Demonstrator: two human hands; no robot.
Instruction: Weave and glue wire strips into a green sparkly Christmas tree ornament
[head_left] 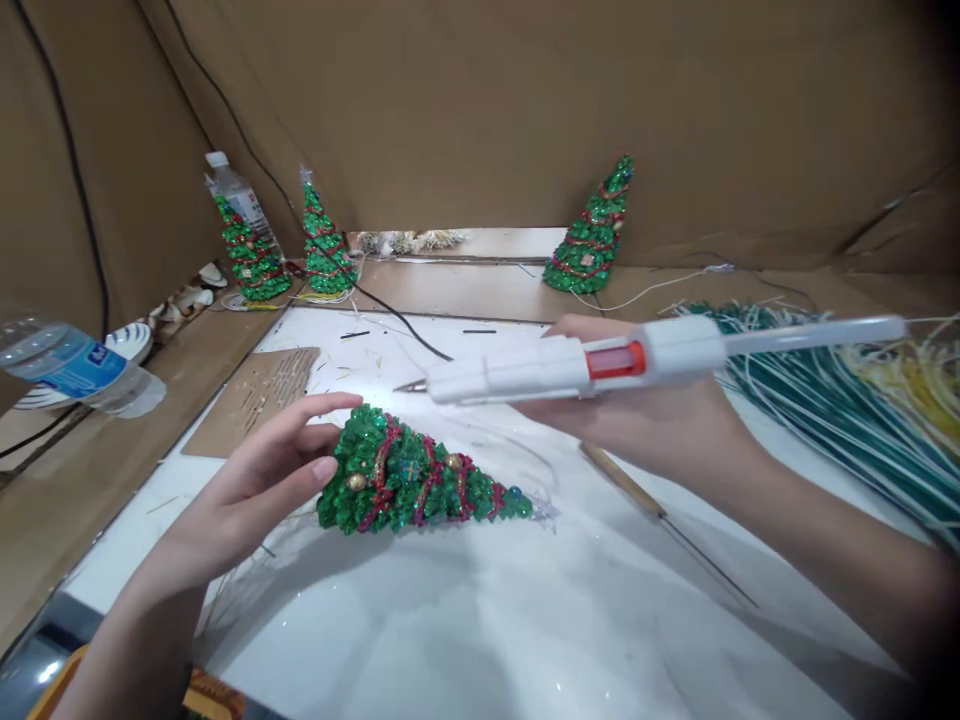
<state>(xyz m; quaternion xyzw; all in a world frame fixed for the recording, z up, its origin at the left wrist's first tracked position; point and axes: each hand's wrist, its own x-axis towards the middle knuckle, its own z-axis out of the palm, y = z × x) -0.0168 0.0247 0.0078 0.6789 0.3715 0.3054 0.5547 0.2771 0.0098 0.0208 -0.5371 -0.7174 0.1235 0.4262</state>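
Note:
A small green glitter Christmas tree (pixel 420 478) with red garland and gold balls lies on its side on the white tabletop, its clear star tip pointing right. My left hand (pixel 262 480) has its thumb and fingers around the tree's base end, at the left. In my right hand (pixel 637 420) is a white hot glue gun (pixel 525 372), its metal nozzle pointing left above the tree. A glue stick (pixel 817 335) sticks out of its back. Below the right hand, an awl (pixel 626 480) with a wooden handle rests on the table.
Similar trees (pixel 324 240) stand along the back, one (pixel 592 235) at the right. Water bottles (pixel 82 365) are at the left, near a scrap of cardboard (pixel 251 400). Bundled green and white wires (pixel 825 400) cover the right side. A black cord (pixel 405 325) crosses the back.

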